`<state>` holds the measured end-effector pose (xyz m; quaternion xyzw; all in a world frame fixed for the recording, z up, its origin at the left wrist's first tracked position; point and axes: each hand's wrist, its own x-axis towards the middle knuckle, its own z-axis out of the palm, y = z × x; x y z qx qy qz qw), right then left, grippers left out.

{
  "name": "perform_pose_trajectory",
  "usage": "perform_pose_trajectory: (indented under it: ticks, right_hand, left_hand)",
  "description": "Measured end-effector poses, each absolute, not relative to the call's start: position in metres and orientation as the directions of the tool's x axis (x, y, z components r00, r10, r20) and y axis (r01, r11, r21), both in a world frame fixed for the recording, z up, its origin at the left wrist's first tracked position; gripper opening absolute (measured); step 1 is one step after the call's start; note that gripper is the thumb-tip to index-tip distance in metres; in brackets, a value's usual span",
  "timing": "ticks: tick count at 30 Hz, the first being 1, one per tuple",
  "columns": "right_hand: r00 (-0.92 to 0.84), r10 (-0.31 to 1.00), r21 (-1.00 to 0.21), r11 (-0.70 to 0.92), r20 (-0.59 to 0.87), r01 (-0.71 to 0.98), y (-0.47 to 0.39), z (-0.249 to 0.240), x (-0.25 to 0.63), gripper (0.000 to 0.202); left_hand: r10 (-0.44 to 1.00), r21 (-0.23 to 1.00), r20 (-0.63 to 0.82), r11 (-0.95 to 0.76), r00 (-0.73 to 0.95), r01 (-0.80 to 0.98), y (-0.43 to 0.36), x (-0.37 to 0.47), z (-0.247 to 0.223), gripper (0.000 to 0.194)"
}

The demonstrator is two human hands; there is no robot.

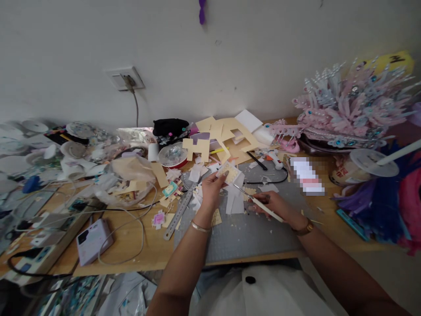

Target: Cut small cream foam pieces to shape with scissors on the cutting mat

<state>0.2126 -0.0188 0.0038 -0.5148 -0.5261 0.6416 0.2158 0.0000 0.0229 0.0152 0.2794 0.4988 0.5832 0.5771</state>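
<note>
My left hand (213, 186) is closed on a small cream card piece (231, 174) with a pale pattern, pinched over the grey cutting mat (256, 241). In my right hand (271, 204) is a slim tool (267, 208) with a narrow metal front and a long cream handle. Its metal tip points at the lower edge of the card piece; whether they touch I cannot tell. White paper strips (234, 202) and small scraps lie beneath my hands. A steel ruler (180, 213) rests slantwise left of my left forearm.
Cut cream card sheets (210, 129) and a glue gun (274, 160) lie behind the mat. A lidded cup (351, 169) and a pile of decorated crowns (348, 109) stand at right. Leftward are a power strip (49, 245), a lilac device (94, 241) and loose cables.
</note>
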Motion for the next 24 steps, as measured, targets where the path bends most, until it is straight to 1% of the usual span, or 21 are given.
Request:
perform_pose_trajectory:
  ticks: [4, 13, 20, 24]
  right_hand:
    - [-0.370, 0.820, -0.895, -0.355, -0.437, 0.269, -0.0182, 0.0031, 0.2126, 0.049]
    - [-0.381, 0.812, -0.894, -0.362, -0.442, 0.265, -0.0180, 0.0071, 0.2115, 0.054]
    - [-0.360, 0.818, -0.890, -0.374, -0.450, 0.262, -0.0178, 0.0095, 0.2094, 0.048]
    - [-0.366, 0.818, -0.892, -0.369, -0.445, 0.261, -0.0173, 0.0081, 0.2102, 0.049]
  left_hand:
    - [0.946, 0.899, -0.266, 0.174, -0.185, -0.401, 0.0239, -0.0003, 0.0146, 0.037]
    - [0.942, 0.885, -0.281, 0.182, -0.182, -0.429, 0.0238, -0.0006, 0.0152, 0.046]
    - [0.938, 0.870, -0.300, 0.196, -0.172, -0.452, 0.0237, -0.0005, 0.0158, 0.048]
    - [0.937, 0.858, -0.311, 0.205, -0.160, -0.471, 0.0236, -0.0009, 0.0161, 0.051]
